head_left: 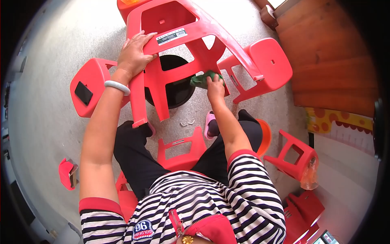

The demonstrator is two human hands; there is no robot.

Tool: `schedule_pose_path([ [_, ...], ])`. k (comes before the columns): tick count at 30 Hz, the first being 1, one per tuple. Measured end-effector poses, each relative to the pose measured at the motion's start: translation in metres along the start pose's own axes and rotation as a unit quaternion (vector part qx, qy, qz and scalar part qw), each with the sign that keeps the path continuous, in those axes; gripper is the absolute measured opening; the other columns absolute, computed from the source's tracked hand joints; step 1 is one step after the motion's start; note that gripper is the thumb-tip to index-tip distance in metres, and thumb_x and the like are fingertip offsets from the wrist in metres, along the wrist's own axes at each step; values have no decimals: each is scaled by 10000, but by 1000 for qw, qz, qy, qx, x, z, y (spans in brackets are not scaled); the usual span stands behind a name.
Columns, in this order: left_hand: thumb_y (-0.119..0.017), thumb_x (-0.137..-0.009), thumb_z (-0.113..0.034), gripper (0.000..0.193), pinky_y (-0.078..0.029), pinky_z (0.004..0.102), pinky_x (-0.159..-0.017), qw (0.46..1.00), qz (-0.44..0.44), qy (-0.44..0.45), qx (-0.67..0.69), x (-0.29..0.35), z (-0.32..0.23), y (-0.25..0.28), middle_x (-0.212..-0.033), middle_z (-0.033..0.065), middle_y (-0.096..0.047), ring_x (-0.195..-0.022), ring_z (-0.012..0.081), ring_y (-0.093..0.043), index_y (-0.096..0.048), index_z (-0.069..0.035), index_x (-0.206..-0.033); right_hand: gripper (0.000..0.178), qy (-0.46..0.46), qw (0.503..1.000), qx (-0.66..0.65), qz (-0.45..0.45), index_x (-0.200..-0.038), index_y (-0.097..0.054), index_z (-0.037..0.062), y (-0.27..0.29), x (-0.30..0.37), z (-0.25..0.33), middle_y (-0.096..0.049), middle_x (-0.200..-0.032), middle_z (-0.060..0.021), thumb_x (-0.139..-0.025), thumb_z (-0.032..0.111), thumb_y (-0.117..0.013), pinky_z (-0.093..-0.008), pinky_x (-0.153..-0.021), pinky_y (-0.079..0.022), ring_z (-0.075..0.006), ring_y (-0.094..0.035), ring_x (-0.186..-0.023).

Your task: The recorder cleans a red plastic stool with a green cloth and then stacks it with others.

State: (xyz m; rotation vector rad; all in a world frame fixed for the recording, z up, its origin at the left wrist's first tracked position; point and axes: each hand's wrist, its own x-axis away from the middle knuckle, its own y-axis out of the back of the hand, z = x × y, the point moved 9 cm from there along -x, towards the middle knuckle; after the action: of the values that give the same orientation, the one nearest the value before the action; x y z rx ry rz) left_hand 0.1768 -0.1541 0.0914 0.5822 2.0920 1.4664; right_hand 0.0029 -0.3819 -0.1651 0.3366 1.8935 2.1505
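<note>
A large red plastic stool lies tipped in front of me, some of its legs pointing toward me. My left hand grips its left side, fingers spread over the edge beside a dark label. A crumpled green cloth is in my right hand, pressed against an inner leg of the stool. Below the stool is a round black basin, partly covered by the legs. What the stool rests on at its far end is hard to make out.
A small red stool at left carries a black phone. Another red stool stands at right. An orange basin sits by my right leg, near a tipped stool. A wooden panel bounds the right side.
</note>
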Motion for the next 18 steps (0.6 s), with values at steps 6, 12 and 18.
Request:
schedule_pose_path([
  [6,-746,-789,-314,712,-249,450,-1195,1000,-5,-25,7,3,12,6,-1447,122,-518,-1435,292,-357,-495,-214,-1448,398,-104,989,-54,-88,-1171,-641,189,1,81,-31,-524,-1214,-169,-808,28,-609,-479,-860,-516,-414,-585,-1004],
  [12,-746,-737,-252,729,-264,440,-1190,999,16,-46,13,2,9,7,-1407,133,-549,-1425,295,-371,-521,-171,-1426,335,-215,965,-128,-81,-1123,-641,130,-2,56,-28,-521,-1160,-195,-803,31,-637,-497,-858,-498,-448,-559,-1002],
  [18,-668,-706,-160,729,-251,438,-1195,998,19,-45,28,-3,3,1,-1362,134,-574,-1427,292,-370,-525,-154,-1421,177,-165,981,-95,-49,-1037,-635,127,-2,-43,13,-531,-1123,-198,-885,79,-558,-475,-796,-534,-433,-573,-991],
])
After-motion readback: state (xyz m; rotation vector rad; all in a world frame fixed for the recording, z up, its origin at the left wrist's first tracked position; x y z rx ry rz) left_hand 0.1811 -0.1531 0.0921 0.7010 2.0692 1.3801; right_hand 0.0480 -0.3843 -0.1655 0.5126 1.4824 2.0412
